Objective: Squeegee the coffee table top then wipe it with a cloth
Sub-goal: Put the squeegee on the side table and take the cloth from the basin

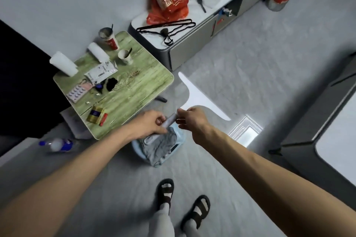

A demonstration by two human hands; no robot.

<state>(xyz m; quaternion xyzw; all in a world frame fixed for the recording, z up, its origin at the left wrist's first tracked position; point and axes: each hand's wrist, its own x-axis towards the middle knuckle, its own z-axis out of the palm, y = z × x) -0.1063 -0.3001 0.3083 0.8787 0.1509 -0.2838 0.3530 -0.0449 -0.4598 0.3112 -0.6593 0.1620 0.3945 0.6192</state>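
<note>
— Where's the squeegee [200,98]?
— Off the table [134,86], above the basin [180,134] holding the cloth [161,146]. Left grip [152,123] is curled round its handle, right grip [192,119] pinches the neck.
— Risk?
— Clutter. A sweep could likely knock the paper cup [125,56] off the edge.

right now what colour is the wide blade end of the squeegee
White; the squeegee shows best in the head view.

Both bare forearms outstretched, left grip [152,121] curled round a grey handle [170,120], right grip [192,119] apparently pinching the squeegee [200,98]
</note>
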